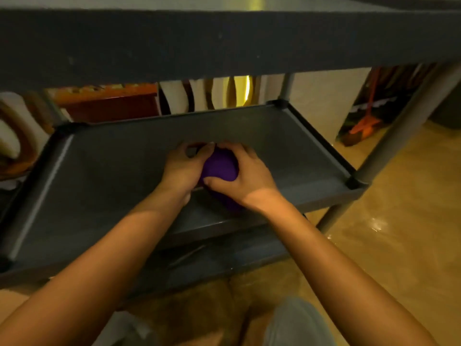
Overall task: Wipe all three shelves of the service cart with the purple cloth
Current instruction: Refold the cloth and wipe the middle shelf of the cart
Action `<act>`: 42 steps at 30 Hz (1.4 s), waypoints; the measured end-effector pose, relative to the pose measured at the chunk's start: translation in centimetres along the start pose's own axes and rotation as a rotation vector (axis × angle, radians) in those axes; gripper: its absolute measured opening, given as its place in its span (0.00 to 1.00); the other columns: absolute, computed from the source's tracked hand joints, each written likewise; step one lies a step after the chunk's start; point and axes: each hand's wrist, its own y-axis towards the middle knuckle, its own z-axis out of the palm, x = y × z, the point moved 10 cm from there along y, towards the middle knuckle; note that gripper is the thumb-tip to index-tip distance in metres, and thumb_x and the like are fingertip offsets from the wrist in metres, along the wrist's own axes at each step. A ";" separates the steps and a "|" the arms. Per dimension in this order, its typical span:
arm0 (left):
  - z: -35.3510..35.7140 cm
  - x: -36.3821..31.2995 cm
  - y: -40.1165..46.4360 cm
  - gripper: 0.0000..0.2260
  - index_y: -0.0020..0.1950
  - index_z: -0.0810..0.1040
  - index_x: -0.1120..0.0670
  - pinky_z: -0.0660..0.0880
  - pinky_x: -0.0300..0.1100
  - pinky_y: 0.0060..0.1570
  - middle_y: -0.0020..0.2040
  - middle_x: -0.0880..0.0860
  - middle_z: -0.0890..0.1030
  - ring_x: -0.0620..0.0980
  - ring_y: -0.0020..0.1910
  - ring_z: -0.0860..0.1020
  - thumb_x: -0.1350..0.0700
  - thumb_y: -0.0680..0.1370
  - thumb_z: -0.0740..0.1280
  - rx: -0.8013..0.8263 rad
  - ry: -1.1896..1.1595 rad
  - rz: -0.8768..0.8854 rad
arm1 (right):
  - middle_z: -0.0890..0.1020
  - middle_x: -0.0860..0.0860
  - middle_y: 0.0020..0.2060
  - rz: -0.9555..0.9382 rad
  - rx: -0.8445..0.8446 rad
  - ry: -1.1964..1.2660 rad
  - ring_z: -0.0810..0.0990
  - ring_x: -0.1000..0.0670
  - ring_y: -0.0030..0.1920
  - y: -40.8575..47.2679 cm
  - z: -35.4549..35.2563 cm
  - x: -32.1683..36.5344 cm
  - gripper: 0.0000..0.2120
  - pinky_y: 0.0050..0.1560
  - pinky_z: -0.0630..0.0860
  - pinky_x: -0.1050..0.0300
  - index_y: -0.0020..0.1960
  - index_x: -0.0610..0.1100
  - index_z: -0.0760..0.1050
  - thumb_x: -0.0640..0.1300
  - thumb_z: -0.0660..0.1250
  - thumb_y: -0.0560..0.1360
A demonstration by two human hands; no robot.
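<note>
A grey service cart fills the view. Its top shelf [224, 43] runs across the upper frame, the middle shelf [104, 186] lies below it, and a strip of the bottom shelf [224, 260] shows under that. The purple cloth [220, 168] is bunched up over the middle shelf, near its centre. My left hand [183, 167] grips the cloth from the left and my right hand [245, 176] grips it from the right, thumb pressed on its near side. Part of the cloth hangs under my right wrist.
Grey cart posts [399, 136] stand at the right corners. Behind the cart are a red-brown box [112, 106] and pale hanging items [214, 93]. An orange broom [366, 121] leans at the right. Glossy tan floor [399, 233] spreads to the right.
</note>
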 end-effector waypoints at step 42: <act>-19.1 11.8 -1.6 0.52 0.81 0.51 0.46 0.48 0.64 0.76 0.80 0.56 0.54 0.60 0.79 0.52 0.18 0.64 0.53 0.024 1.421 -0.192 | 0.76 0.38 0.65 0.191 0.232 -0.473 0.79 0.36 0.61 5.3 9.7 -5.7 0.27 0.57 0.77 0.46 0.70 0.43 0.69 0.56 0.62 0.76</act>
